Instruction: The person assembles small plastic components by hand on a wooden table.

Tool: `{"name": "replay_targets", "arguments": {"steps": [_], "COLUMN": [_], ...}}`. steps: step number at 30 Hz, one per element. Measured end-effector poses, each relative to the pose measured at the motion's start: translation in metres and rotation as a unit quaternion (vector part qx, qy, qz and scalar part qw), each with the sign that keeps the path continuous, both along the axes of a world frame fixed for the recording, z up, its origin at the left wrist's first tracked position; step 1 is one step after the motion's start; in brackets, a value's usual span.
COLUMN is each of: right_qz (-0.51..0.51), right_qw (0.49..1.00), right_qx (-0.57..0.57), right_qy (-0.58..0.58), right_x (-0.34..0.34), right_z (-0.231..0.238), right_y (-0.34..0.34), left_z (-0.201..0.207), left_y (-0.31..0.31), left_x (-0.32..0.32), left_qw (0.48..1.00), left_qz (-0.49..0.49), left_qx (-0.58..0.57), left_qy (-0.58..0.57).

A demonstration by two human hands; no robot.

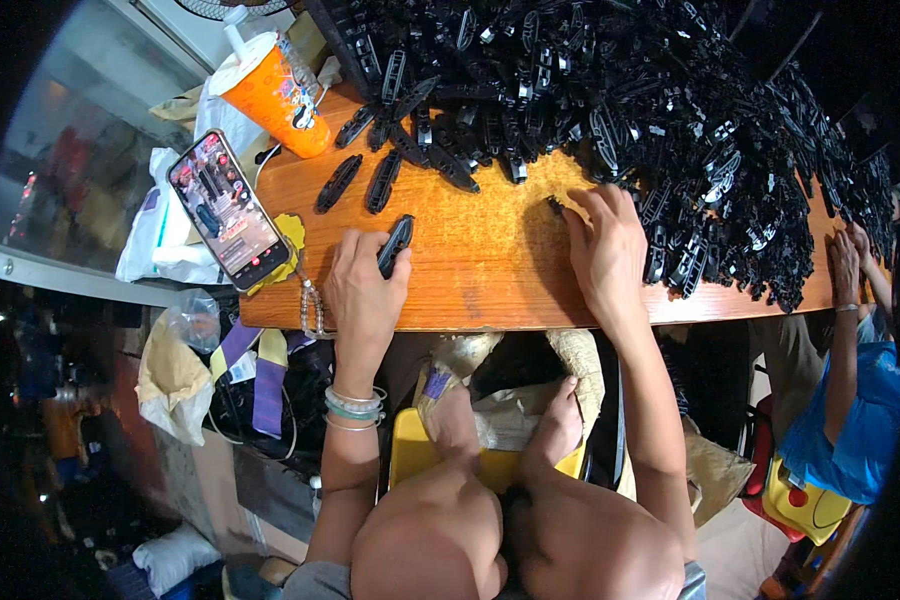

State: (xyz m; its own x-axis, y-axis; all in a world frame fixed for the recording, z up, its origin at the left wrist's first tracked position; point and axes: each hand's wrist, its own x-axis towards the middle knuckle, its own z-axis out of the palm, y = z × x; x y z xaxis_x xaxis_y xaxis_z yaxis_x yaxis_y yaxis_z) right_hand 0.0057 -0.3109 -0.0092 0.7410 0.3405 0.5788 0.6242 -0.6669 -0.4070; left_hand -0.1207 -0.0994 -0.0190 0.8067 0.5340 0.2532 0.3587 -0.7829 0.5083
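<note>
On the wooden worktop, the left hand grips a long black plastic piece (axis toward 1 o'clock); the right hand pinches a small black part at its 10 o'clock.

At the desk's left edge we see a phone, a tilted rectangle with a lit, colourful screen. Near the far left corner stands an orange cup with printed label, white lid and straw.
</note>
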Motion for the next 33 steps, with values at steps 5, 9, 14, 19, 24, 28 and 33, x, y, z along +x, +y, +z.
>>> {"name": "replay_targets", "arguments": {"steps": [5,9,14,19,24,28,33], "right_qz": [0.026,0.112,0.238,0.296,0.245,0.203,0.185], "right_qw": [0.994,0.979,0.744,0.707,0.826,0.894,0.958], "right_qx": [-0.103,0.123,0.424,0.462,0.376,0.302,0.190], "right_qy": [-0.005,0.118,0.459,0.447,0.341,0.261,0.106], "right_x": [0.019,-0.005,-0.031,-0.040,-0.056,-0.061,-0.063], "right_z": [-0.015,-0.004,0.000,-0.006,0.006,0.006,0.001], "right_y": [0.008,0.005,-0.004,-0.008,-0.001,0.001,-0.002], "left_z": [-0.007,0.012,0.015,0.020,0.025,0.025,0.016], "left_y": [-0.015,-0.026,-0.034,-0.047,-0.051,-0.050,-0.055], "left_x": [0.001,-0.001,-0.004,-0.005,-0.008,-0.010,-0.004], "left_qw": [0.949,0.862,0.840,0.812,0.812,0.788,0.763], "left_qz": [-0.069,-0.105,-0.161,-0.217,-0.229,-0.224,-0.213], "left_qx": [-0.276,-0.474,-0.495,-0.520,-0.529,-0.567,-0.603], "left_qy": [-0.135,-0.149,-0.149,-0.149,-0.096,-0.089,-0.094]}}
